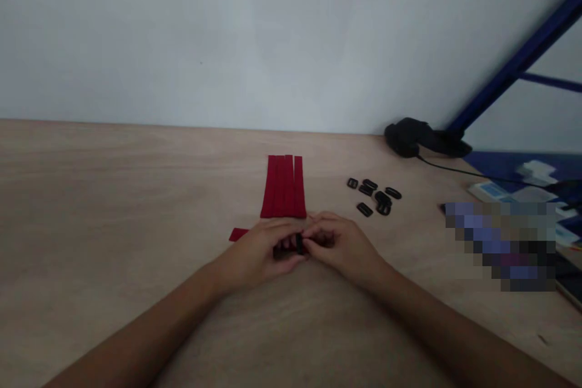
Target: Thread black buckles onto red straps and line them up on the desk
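Note:
My left hand [259, 251] is closed, with thumb and forefinger at the two ends of an upright black slide buckle [299, 244]. A short end of red webbing strap [238, 234] sticks out to the left from behind this hand; the rest of it is mostly covered. From the other side, my right hand [343, 245] pinches thumb and fingertips together right against the buckle. What lies between those fingertips is hidden. Just beyond the hands, several red straps [284, 188] lie flat side by side on the wooden table [136, 194].
To the right of the straps, several loose black buckles [365, 209] are scattered. A black device with a cable [421, 136] stands at the back right by the wall. Papers or packets [491, 191] and a blurred-out patch [504, 248] occupy the right side.

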